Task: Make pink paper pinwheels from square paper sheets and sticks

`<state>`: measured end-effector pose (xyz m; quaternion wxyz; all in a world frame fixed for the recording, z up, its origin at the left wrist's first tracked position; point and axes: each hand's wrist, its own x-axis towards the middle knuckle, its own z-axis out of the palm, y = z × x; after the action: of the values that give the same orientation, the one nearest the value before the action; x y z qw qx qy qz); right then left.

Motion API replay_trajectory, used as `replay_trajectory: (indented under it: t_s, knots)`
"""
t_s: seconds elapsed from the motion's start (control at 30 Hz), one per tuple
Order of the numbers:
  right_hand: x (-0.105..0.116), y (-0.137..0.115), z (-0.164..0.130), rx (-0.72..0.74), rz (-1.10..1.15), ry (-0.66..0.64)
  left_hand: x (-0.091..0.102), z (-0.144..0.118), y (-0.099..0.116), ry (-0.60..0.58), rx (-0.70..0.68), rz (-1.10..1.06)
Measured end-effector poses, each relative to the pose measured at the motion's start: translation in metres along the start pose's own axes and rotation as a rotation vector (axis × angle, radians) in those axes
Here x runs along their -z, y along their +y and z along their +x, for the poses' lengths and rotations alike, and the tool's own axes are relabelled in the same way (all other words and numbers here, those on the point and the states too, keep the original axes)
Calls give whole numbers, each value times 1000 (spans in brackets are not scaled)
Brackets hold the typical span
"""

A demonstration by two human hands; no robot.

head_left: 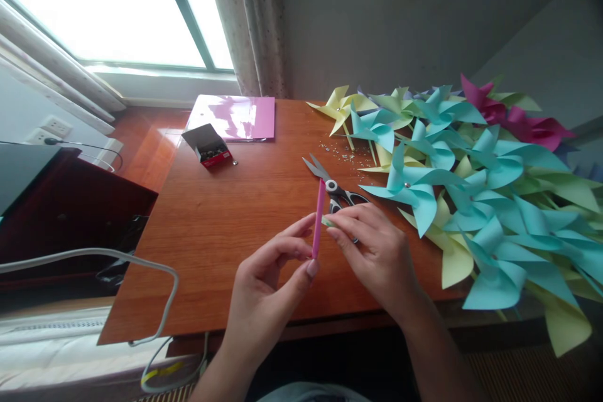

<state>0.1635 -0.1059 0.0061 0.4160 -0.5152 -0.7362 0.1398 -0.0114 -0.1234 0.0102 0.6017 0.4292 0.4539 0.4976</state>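
Left hand point(267, 277) gripped a slim, bladeless magenta stick point(319, 220)

I watched it over the brown wooden table point(211, 220), the right hand point(379, 254) pinching a small pale-green piece point(326, 222) beside it. Turquoise paper pinwheels point(419, 188) lay assembled at right; this stick, I judged, was unfinished.

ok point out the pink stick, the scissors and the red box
Pink stick point(319, 219): head view, middle of its length.
Scissors point(331, 186): head view, the pivot.
Red box point(219, 162): head view, its front wall.
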Motion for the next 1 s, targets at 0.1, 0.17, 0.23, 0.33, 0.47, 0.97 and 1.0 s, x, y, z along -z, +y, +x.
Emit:
replay_trajectory:
  t_s: [0.1,0.17,0.23,0.33,0.47,0.97,1.0]
  knots:
    - [0,1,0,-1,1,9,2,0,-2,-64,-27,61]
    - [0,1,-1,0,-1,14,4,1,-4,-96,-97,173]
    - [-1,1,-1,-1,-5,8,5,2,-7,-98,-230,346]
    - [-2,0,-1,-21,-4,-8,3,2,-9,-73,-446,595]
    - [-3,2,-1,-45,4,-10,2,-1,-7,-55,-402,500]
    - [-28,12,44,12,-48,-145,46,37,-14,267,154,-455]
    - [-33,14,52,38,-71,-173,47,38,-15,266,147,-465]
